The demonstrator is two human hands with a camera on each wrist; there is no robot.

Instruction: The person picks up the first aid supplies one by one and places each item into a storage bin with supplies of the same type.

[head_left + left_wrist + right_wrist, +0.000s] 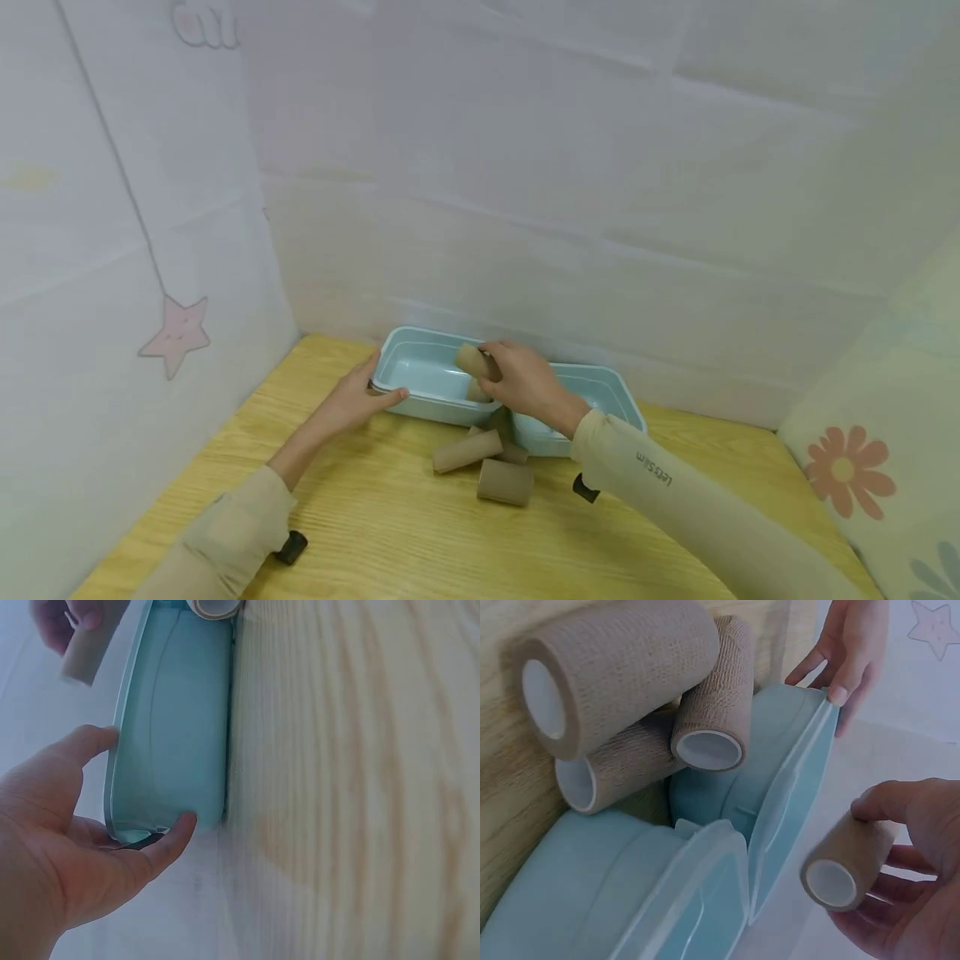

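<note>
Pinching a tan roll (472, 361) between thumb and fingers of the right hand (525, 379), clamped on its curved side, with one hollow, pale-lined end on show in the right wrist view. Held over the left tray (420, 371), toward 3 o'clock from that tray's middle as seen from the head, apparently raised above its floor; hard to tell by how much. Gripping the same tray at about 9 o'clock with the left hand (352, 398), thumb on the near rim and fingers round the outer end. Note, inside the tray at about 4 o'clock, apparently another roll (477, 392), partly hidden. Find three rolls (467, 452) heaped on the table (390, 533) at about 5 o'clock, just outside the near side, one propped across another. Find the right tray (592, 392) between 3 and 4 o'clock, angled beside the left one, touching or nearly so. Judging by the hollow core and crinkled wrap, likely light, slightly soft outside and grippy rather than slippery, so hardly in need of a hard squeeze. Probably not fragile, though apt to roll if set down on its side. Best taken round the middle, thumb opposite fingers, rather than at an end, for fear of denting the wrap or squashing the core. For the tray, expect thin, smooth, fairly stiff plastic, perhaps light enough to skid; best held at rim and end wall together.
</note>
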